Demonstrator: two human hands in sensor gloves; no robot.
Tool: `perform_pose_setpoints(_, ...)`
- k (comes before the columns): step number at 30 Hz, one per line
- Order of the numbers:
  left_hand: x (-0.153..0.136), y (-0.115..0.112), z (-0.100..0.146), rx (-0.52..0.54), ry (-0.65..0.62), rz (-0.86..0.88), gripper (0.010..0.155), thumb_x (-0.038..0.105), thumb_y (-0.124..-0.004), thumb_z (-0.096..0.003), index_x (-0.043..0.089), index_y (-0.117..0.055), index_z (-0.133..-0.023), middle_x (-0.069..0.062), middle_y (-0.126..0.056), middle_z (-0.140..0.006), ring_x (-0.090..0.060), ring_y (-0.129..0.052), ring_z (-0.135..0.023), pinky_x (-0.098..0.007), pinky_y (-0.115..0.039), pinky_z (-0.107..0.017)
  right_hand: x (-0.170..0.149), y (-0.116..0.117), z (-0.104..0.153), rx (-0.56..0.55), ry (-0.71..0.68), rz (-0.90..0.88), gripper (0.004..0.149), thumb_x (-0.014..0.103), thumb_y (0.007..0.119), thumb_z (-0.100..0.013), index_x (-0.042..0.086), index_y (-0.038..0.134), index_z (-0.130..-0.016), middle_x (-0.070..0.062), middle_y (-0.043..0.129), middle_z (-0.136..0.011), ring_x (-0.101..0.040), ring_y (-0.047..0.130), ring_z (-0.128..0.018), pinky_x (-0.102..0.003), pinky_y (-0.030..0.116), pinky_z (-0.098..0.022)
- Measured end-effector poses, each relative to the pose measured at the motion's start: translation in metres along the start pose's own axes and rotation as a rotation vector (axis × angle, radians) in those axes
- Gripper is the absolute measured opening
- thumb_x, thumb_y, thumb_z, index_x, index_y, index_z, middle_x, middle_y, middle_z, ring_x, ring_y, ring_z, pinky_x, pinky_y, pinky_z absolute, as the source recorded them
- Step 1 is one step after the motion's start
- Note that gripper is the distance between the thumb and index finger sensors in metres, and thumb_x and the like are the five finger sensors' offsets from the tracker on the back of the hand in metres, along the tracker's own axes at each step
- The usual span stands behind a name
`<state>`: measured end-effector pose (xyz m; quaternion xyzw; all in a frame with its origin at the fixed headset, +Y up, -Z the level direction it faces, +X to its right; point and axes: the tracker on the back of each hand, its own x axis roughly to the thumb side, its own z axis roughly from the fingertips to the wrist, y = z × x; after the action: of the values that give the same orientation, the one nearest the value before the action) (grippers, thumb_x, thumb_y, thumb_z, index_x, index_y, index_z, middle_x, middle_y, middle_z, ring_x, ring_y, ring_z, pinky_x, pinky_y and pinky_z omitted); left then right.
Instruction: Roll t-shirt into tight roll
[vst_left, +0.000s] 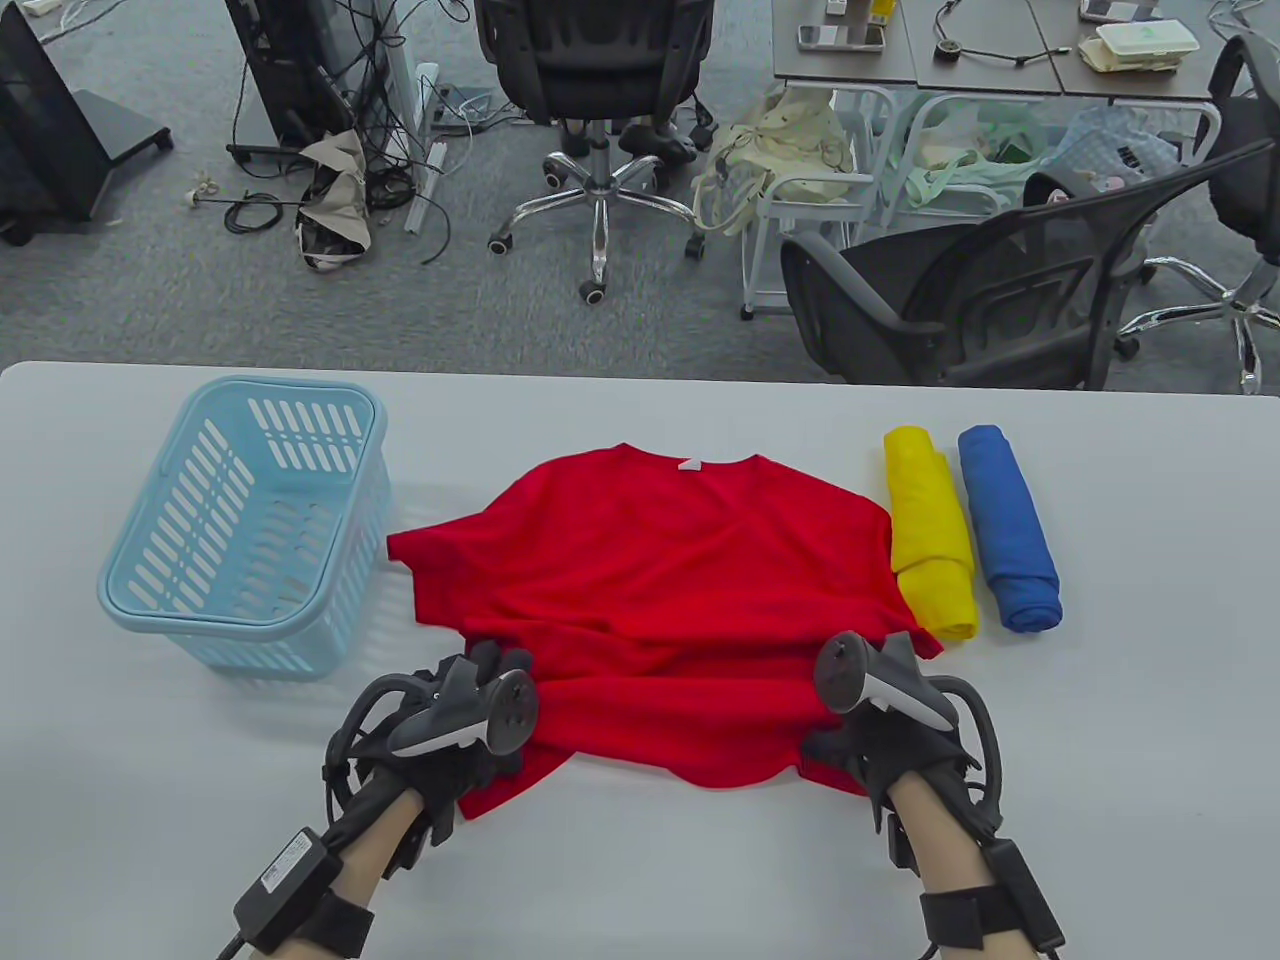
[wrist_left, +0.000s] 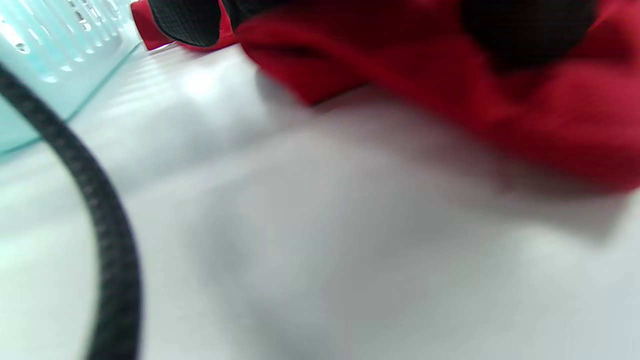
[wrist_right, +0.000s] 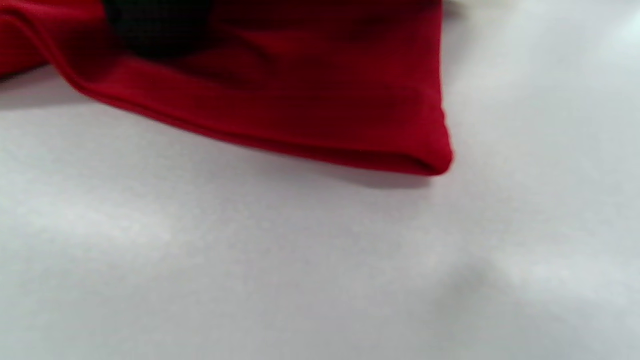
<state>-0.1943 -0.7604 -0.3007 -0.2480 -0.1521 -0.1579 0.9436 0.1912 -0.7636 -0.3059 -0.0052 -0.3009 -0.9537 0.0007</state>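
Note:
A red t-shirt (vst_left: 660, 560) lies spread on the white table (vst_left: 640, 870), collar at the far side. Its near hem is turned up into a low fold. My left hand (vst_left: 497, 690) grips the fold's left end, with dark fingers (wrist_left: 185, 20) lying on the red cloth (wrist_left: 450, 90) in the left wrist view. My right hand (vst_left: 835, 742) grips the fold's right end. In the right wrist view the doubled hem (wrist_right: 310, 115) lies flat on the table under a dark finger (wrist_right: 155, 25). The trackers hide most of both hands in the table view.
A light blue slatted basket (vst_left: 150, 600) stands left of the shirt, also seen as basket wall (wrist_left: 45, 50). A yellow rolled shirt (vst_left: 930, 530) and a blue rolled shirt (vst_left: 1005, 525) lie side by side on the right. Office chairs (vst_left: 1000, 290) stand beyond the far edge.

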Motion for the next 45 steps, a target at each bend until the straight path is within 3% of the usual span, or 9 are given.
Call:
perform_pose_setpoints(3,-0.005,-0.003,0.006,-0.21,-0.063,-0.001,0.109,0.064,-0.073,-0.0413,0.027,0.002,-0.111,-0.024,-0.008,-0.122,-0.055,-0.025,-0.111,-0.068,-0.042,-0.078,-0.004,0.0,-0.001,0.001,0.006,-0.01,0.086,0.052,0.068,-0.058,0.019,0.017,-0.119,-0.015,0.011,-0.122,-0.044,0.018,-0.114,-0.064,0.038,-0.075)
perform_pose_setpoints(9,0.004,0.003,0.007,-0.163,-0.078,-0.171,0.11,0.064,-0.077,-0.037,0.027,-0.008,-0.114,-0.023,-0.018,-0.123,-0.053,-0.034,-0.112,-0.066,-0.049,-0.078,-0.005,-0.002,0.001,-0.004,-0.001,-0.016,0.089,0.05,0.072,-0.056,0.017,0.019,-0.119,-0.017,0.014,-0.123,-0.045,0.021,-0.114,-0.064,0.039,-0.075)
perform_pose_setpoints(14,-0.011,0.007,0.017,-0.119,-0.161,0.025,0.103,0.062,-0.073,-0.0438,0.025,-0.01,-0.115,-0.025,-0.017,-0.123,-0.053,-0.037,-0.112,-0.066,-0.05,-0.077,-0.001,-0.005,0.012,0.006,-0.04,0.07,0.109,0.054,0.092,-0.04,0.014,0.029,-0.12,-0.019,0.023,-0.124,-0.049,0.031,-0.115,-0.067,0.042,-0.073)
perform_pose_setpoints(19,0.002,0.008,0.009,0.06,-0.077,0.15,0.077,0.055,-0.055,-0.0545,0.027,-0.018,-0.117,-0.022,-0.02,-0.125,-0.05,-0.037,-0.113,-0.066,-0.048,-0.078,0.002,-0.008,0.014,-0.106,0.037,0.07,0.096,0.054,0.073,-0.055,0.013,0.015,-0.119,-0.021,0.016,-0.123,-0.051,0.03,-0.114,-0.065,0.04,-0.075)
perform_pose_setpoints(25,0.005,0.003,0.005,-0.05,-0.073,-0.021,0.1,0.067,-0.066,-0.0438,0.024,-0.011,-0.116,-0.021,-0.018,-0.124,-0.051,-0.036,-0.113,-0.066,-0.048,-0.078,0.019,-0.006,0.026,-0.067,-0.011,0.226,0.118,0.056,0.092,-0.038,0.01,0.02,-0.12,-0.025,0.016,-0.122,-0.055,0.026,-0.112,-0.069,0.039,-0.073)
perform_pose_setpoints(30,0.004,0.0,0.007,-0.02,-0.107,0.096,0.095,0.068,-0.059,-0.0471,0.023,-0.012,-0.117,-0.022,-0.017,-0.125,-0.051,-0.037,-0.113,-0.066,-0.048,-0.078,0.024,-0.006,0.02,-0.129,0.026,0.142,0.092,0.058,0.058,-0.058,0.012,0.004,-0.117,-0.025,0.005,-0.12,-0.054,0.015,-0.111,-0.066,0.034,-0.075)
perform_pose_setpoints(35,-0.004,0.002,-0.003,-0.059,-0.011,-0.01,0.092,0.064,-0.06,-0.0459,0.024,-0.016,-0.116,-0.016,-0.026,-0.125,-0.046,-0.044,-0.114,-0.065,-0.051,-0.078,0.028,0.001,0.022,-0.023,-0.067,0.161,0.114,0.061,0.084,-0.043,0.011,0.014,-0.118,-0.025,0.011,-0.12,-0.055,0.017,-0.11,-0.067,0.035,-0.074)
perform_pose_setpoints(40,-0.009,0.001,0.008,-0.057,0.013,-0.029,0.088,0.063,-0.061,-0.0499,0.023,-0.021,-0.118,-0.018,-0.03,-0.127,-0.045,-0.048,-0.114,-0.065,-0.051,-0.078,0.034,0.001,0.018,-0.076,-0.026,0.145,0.096,0.06,0.059,-0.057,0.011,0.003,-0.116,-0.025,0.004,-0.119,-0.055,0.013,-0.11,-0.065,0.034,-0.075)
perform_pose_setpoints(45,0.01,0.002,0.006,0.035,-0.118,0.123,0.089,0.064,-0.056,-0.0504,0.024,-0.012,-0.116,-0.021,-0.016,-0.125,-0.05,-0.036,-0.114,-0.066,-0.047,-0.078,0.034,0.006,0.016,-0.029,-0.051,0.151,0.108,0.062,0.074,-0.05,0.011,0.005,-0.117,-0.025,0.004,-0.119,-0.055,0.014,-0.11,-0.065,0.033,-0.074)
